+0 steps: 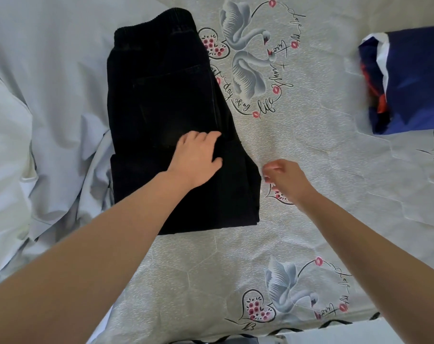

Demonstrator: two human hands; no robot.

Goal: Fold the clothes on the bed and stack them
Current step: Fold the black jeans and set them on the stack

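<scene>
A pair of black trousers lies on the bed sheet, a little left of the middle of the view, already folded so that the leg part is doubled over the lower half. The elastic waistband points to the far side of the bed, and a back pocket shows faintly on the upper layer. The left hand rests flat on the trousers near the edge of the fold, with the fingers straight and a little spread, and it presses the cloth without gripping it. The right hand hovers over the sheet just beside the right edge of the trousers; its fingers are loosely curled and hold nothing, and it seems not to touch the black cloth. The sheet is pale grey and printed with swans, small red flowers and handwriting in heart shapes. On the left side lies a heap of light blue fabric, crumpled and unfolded, and it touches the left edge of the trousers. Far to the right, well apart from the trousers, lies a dark blue bundle with white and red parts showing at its open end.
</scene>
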